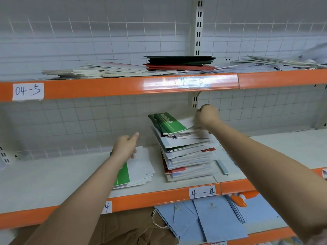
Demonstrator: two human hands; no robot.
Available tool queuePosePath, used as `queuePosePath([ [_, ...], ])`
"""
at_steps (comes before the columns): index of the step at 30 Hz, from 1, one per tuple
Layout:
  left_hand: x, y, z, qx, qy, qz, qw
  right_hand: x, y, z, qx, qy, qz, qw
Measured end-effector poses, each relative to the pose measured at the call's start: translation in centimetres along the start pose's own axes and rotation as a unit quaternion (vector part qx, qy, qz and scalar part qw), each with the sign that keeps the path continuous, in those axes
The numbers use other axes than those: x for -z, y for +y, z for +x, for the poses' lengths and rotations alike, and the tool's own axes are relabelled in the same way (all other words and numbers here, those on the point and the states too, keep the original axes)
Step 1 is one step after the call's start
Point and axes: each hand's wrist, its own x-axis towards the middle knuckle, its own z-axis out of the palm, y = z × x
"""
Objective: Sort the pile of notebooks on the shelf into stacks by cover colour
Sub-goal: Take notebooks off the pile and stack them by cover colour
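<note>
I see even, soft indoor light with weak shadows. Glare shines on the orange shelf edge (177, 84). Shelf lines bend at the borders, and the far right corner is blurred.

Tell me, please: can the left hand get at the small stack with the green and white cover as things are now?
Probably yes. The left hand already rests over the back of the small stack, thumb out, holding nothing. Nothing lies between them; the tall pile stands apart to its right, where the right hand grips a green notebook.
</note>
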Motion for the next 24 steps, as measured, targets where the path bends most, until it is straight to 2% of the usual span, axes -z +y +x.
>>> queuePosePath([
  [3, -0.6, 3.6, -0.5, 0.027, -0.094, -0.179, 0.979, -0.3, -1.3, -1.0, -0.017, -0.065, 0.223, 0.972],
  [5, -1.1, 5.1, -0.4, 0.03, -0.129, -0.228, 0.965, -0.5, -1.8, -1.4, -0.006, -0.105, 0.27, 0.957],
  [8, -1.4, 6.0, -0.3, 0.045, -0.117, -0.309, 0.943, -0.5, -2.0, -1.6, 0.03, -0.143, 0.252, 0.957],
  [10, -1.1, 5.9, -0.1, 0.057, -0.094, -0.362, 0.926, -0.6, -1.6, -1.1, 0.048, -0.134, 0.22, 0.965],
  [12, -0.6, 5.2, 0.3, 0.06, -0.059, -0.404, 0.911, -0.8, -1.1, -0.3, 0.068, -0.095, 0.101, 0.988],
  [14, 0.3, 3.7, 0.8, 0.077, -0.011, -0.422, 0.903, -0.9, -0.4, 0.1, 0.057, -0.072, -0.039, 0.995],
  [17, 1.7, -0.2, 1.4, 0.112, 0.07, -0.377, 0.917, -1.0, 0.5, 0.1, 0.019, -0.125, -0.139, 0.982],
  [20, 2.5, -4.4, 1.7, 0.149, 0.108, -0.311, 0.932, -0.9, 0.5, 0.2, -0.006, -0.155, -0.143, 0.977],
  [22, 2.5, -6.4, 1.7, 0.162, 0.111, -0.2, 0.96, -0.8, 0.3, 0.6, -0.033, -0.167, -0.105, 0.98],
  [24, 2.2, -7.9, 1.0, 0.151, 0.092, -0.02, 0.984, -0.5, 0.2, 0.8, -0.039, -0.172, -0.081, 0.981],
])
